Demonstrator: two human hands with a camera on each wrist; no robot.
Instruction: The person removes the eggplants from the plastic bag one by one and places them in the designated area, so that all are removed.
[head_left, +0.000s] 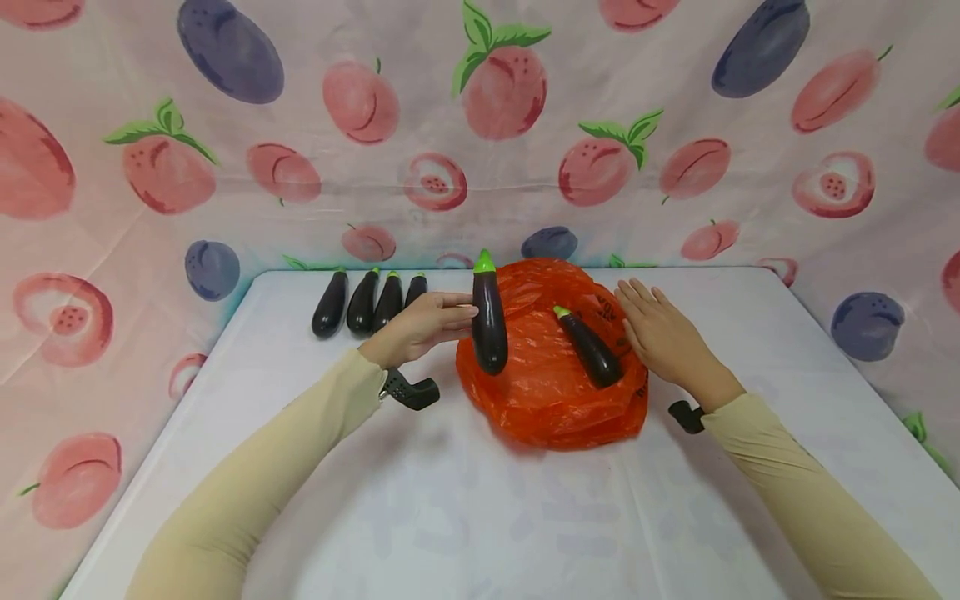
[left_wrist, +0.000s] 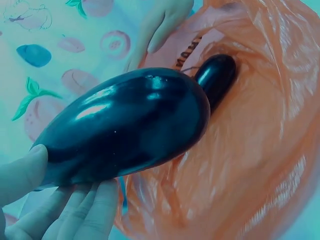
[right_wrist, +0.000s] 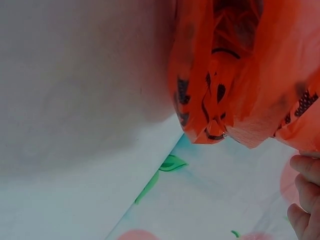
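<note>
My left hand (head_left: 423,327) pinches a dark purple eggplant (head_left: 490,325) with a bright green stem, held upright over the left part of an orange-red plastic bag (head_left: 540,412). In the left wrist view, thumb and fingers grip one end of this eggplant (left_wrist: 130,125), and its rounded end points toward the bag. A second eggplant (head_left: 590,348) lies tilted in the bag's opening. With fingers straight, my right hand (head_left: 663,340) rests along the bag's right edge. The right wrist view has only a few of its fingertips (right_wrist: 307,172), beside the bag's printed side (right_wrist: 215,95).
Several more eggplants (head_left: 362,304) lie side by side at the back left of the white table (head_left: 480,517), partly behind my left hand. A fruit-printed cloth (head_left: 420,108) hangs behind the table's back edge.
</note>
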